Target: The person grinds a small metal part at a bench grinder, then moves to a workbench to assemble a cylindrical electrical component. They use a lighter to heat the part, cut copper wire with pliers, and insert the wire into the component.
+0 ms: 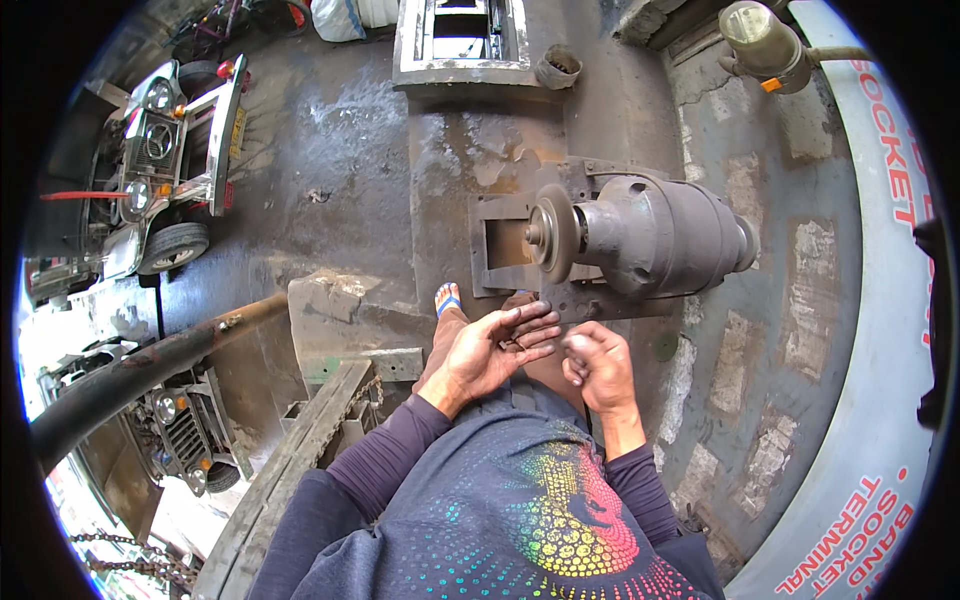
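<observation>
Holding my left hand (488, 352) spread, palm up and seemingly empty, I have my right hand (604, 370) curled beside it, contents hidden. Beyond, the motor (665, 237) sits toward the frame's (478, 245) right, its wheel (560, 235) at the opening's edge, probably for clearance.

The charcoal shirt (480, 490) before me carries a dotted print (565, 510) of yellow, green, red and teal, the sleeves (385, 452) plain dark plum. The motor (665, 237) is dull grey, the wheel (562, 235) greyish brown, the sandal strap (448, 302) bright blue.
</observation>
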Available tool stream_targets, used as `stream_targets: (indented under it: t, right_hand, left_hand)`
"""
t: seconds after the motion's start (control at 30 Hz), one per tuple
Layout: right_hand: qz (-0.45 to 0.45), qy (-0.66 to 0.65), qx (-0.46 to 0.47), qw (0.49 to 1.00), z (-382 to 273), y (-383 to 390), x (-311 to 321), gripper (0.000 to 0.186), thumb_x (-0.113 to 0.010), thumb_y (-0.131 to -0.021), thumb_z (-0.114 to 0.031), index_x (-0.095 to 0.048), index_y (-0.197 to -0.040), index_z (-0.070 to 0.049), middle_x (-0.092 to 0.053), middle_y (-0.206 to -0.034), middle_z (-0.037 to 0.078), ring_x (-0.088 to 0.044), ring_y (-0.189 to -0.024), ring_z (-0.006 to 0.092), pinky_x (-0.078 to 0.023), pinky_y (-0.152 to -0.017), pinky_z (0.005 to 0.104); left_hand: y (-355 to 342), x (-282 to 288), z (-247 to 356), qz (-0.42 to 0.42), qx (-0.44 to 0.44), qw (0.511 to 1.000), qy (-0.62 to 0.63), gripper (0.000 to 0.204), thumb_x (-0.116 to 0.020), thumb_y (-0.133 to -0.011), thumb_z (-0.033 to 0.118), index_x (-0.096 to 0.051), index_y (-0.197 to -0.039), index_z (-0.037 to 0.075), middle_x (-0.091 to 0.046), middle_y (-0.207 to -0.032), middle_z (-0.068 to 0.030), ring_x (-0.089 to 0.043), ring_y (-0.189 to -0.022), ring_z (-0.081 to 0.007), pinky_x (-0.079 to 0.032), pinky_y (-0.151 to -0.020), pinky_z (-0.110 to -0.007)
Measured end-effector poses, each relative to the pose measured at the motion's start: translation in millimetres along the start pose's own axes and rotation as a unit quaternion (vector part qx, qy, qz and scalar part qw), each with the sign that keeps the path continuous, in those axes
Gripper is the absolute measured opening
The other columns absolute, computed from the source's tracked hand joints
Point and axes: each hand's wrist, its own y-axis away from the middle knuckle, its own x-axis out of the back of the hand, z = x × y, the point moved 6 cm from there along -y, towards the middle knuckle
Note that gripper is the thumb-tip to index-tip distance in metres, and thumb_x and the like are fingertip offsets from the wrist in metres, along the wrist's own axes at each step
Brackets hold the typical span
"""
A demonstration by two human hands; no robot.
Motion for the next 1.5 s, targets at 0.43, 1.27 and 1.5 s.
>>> stream_targets:
  t: [0.43, 1.27, 1.5]
  right_hand:
    - [0.010, 0.554, 0.208, 0.806, -18, 16, -77, 0.024, -0.072, -0.097, -0.022, -0.074, -0.110, -0.003, -0.076, -0.101, 0.020, -0.073, -0.089, 0.0314, -0.057, -0.083, 0.0401]
    - [0.112, 0.481, 0.213, 0.843, -29, 29, -69, 0.026, -0.077, -0.095, -0.021, -0.074, -0.112, -0.001, -0.074, -0.095, 0.007, -0.067, -0.083, 0.0161, -0.055, -0.079, 0.0326]
    - [0.161, 0.444, 0.296, 0.830, -28, 18, -43, 0.021, -0.079, -0.088, -0.010, -0.073, -0.105, 0.001, -0.074, -0.090, 0.016, -0.074, -0.081, 0.0240, -0.056, -0.075, 0.0334]
  left_hand:
    - [-10, 19, -12, -0.015, -0.078, 0.991, -0.112, 0.033, -0.060, -0.098, 0.007, -0.062, -0.130, -0.002, -0.067, -0.114, -0.0087, -0.065, -0.109, -0.0189, -0.053, -0.090, -0.034]
    - [-2, 8, -6, 0.002, -0.067, 0.993, -0.094, 0.013, -0.072, -0.095, 0.014, -0.075, -0.100, 0.002, -0.067, -0.081, 0.0003, -0.062, -0.073, -0.0084, -0.048, -0.062, -0.025]
    - [3, -16, 0, 0.063, -0.044, 0.980, -0.183, 0.019, -0.060, -0.105, 0.021, -0.070, -0.105, 0.005, -0.065, -0.087, -0.0001, -0.058, -0.075, -0.0082, -0.049, -0.070, -0.025]
